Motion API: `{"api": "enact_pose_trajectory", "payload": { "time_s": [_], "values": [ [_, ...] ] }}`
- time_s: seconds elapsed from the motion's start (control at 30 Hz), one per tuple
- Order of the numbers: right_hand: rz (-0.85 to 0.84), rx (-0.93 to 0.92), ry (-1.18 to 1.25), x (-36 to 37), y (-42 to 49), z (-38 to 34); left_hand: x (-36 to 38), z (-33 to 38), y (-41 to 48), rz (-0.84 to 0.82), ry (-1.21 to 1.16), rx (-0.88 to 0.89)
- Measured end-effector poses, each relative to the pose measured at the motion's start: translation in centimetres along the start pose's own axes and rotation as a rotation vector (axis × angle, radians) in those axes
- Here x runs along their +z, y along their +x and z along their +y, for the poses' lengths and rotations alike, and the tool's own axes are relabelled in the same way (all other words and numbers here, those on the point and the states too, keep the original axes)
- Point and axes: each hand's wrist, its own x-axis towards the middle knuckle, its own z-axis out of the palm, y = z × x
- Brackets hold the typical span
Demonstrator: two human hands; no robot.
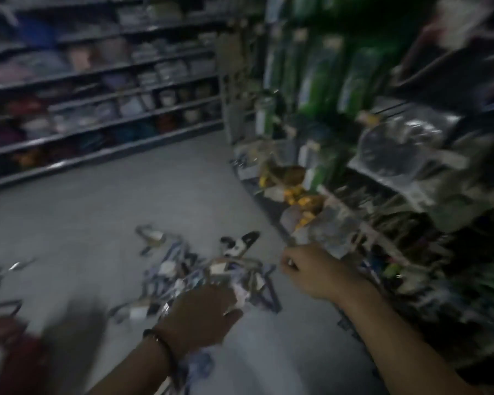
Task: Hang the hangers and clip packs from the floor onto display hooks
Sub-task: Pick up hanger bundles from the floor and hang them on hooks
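Note:
A loose pile of hangers and clip packs lies on the grey floor, blurred by motion. My left hand is low over the near side of the pile, fingers curled on a bundle of packs whose ends hang below my wrist. My right hand is at the pile's right edge, fingers pinched shut on a clear clip pack close to the display rack's low hooks. A black-and-white pack lies at the far side of the pile.
The display rack on the right carries green packets, clear bags and yellow items. Shelving with folded goods runs along the far left. A red object sits at the lower left. Bare floor lies beyond the pile.

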Motion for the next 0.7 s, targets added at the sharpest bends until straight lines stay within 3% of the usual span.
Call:
{"api": "enact_pose_trajectory", "payload": {
  "time_s": [0.17,0.4,0.57,0.7],
  "values": [
    [-0.368,-0.084,-0.005,13.3,7.8,-8.6,6.8,-12.0,-7.3,-0.104,-0.195,-0.355],
    [-0.664,-0.144,-0.122,27.7,18.2,-14.4,18.1,-23.4,-11.2,-0.246,-0.534,-0.754],
    [-0.891,-0.243,-0.262,39.6,28.8,-16.4,26.5,-29.2,-8.9,-0.261,-0.836,-0.933],
    [-0.939,-0.27,-0.347,50.2,36.4,-16.9,35.6,-34.3,-6.2,-0.292,-0.927,-0.989]
  ]
}}
